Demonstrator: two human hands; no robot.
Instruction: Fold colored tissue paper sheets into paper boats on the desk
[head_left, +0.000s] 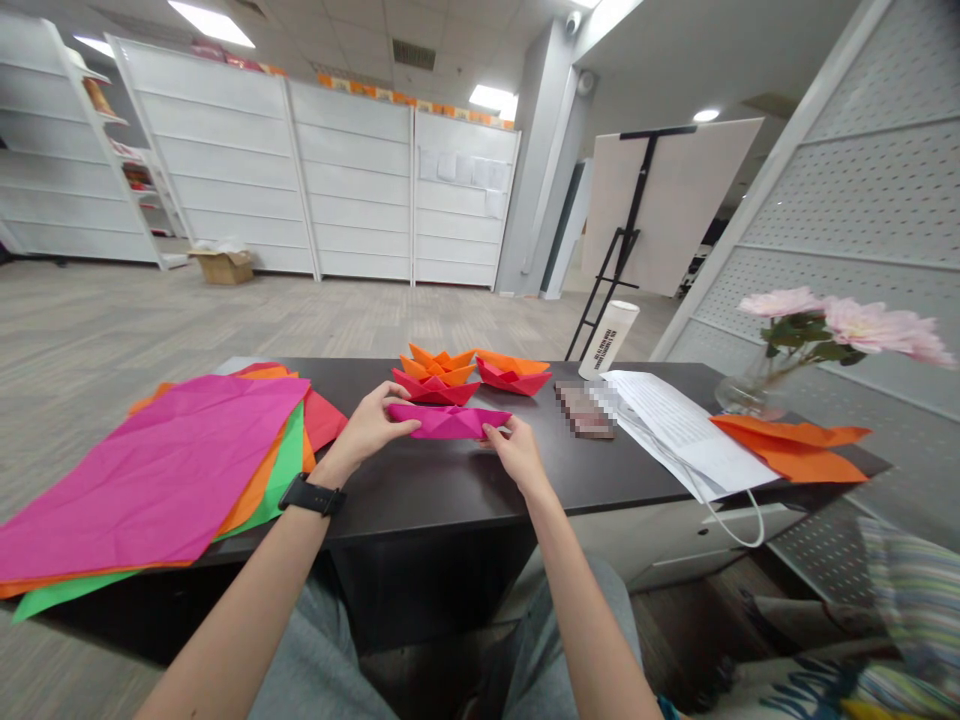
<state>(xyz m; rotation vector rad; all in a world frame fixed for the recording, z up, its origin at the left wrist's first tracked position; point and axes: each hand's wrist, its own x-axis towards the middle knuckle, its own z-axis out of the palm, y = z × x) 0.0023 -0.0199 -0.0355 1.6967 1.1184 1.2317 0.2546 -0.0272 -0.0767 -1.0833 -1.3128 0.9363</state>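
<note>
A folded pink paper piece (448,421) lies flat and long on the dark table (435,485). My left hand (373,424) pinches its left end, fingers closed on the paper. My right hand (514,450) grips its right end the same way. A black watch (312,495) sits on my left wrist. Just behind the pink piece stand several finished paper boats: a red one (435,389), an orange one (440,362) and a red-and-orange pair (514,373).
A stack of large pink, orange and green sheets (161,470) covers the table's left side. To the right lie a blurred flat item (583,409), printed white papers (679,427), an orange sheet (795,447), a white cup (608,339) and a vase of pink flowers (821,330).
</note>
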